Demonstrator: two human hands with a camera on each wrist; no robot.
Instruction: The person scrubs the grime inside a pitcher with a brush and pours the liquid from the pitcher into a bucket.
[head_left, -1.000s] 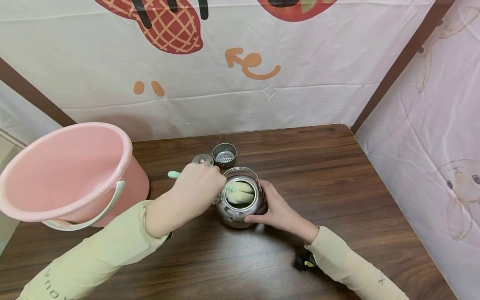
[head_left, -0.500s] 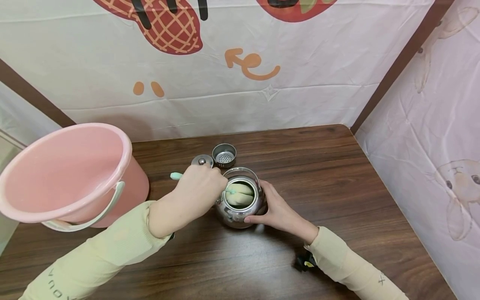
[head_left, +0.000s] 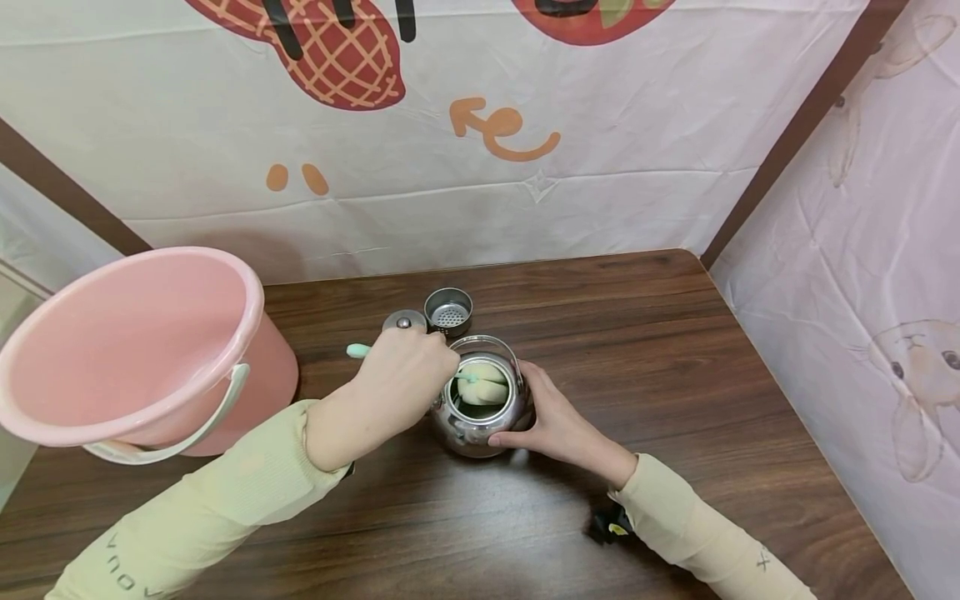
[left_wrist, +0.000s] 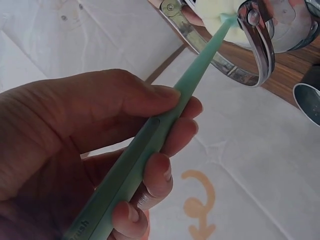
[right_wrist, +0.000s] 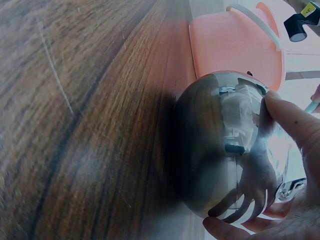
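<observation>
My left hand (head_left: 401, 375) grips the mint-green handle (left_wrist: 165, 117) of a sponge brush, thumb on one side and fingers curled round the other. The brush's pale sponge head (head_left: 482, 384) sits inside the open mouth of a shiny steel teapot (head_left: 471, 437). My right hand (head_left: 558, 417) holds the pot's right side, thumb at the front and fingers behind; the right wrist view shows them spread over the round wall. The pot stands on the table with its wire handle (head_left: 483, 338) tipped toward the back.
Behind the pot are a perforated steel strainer cup (head_left: 448, 312) and a round lid (head_left: 405, 321), partly hidden by my left hand. A large pink bucket (head_left: 277, 367) stands at the left of the wooden table (head_left: 615, 333). White printed cloth (head_left: 420, 225) hangs behind it.
My left hand has shifted slightly right with the brush, and the sponge head has moved and turned a little inside the pot. My right hand and the pot have stayed in place.
</observation>
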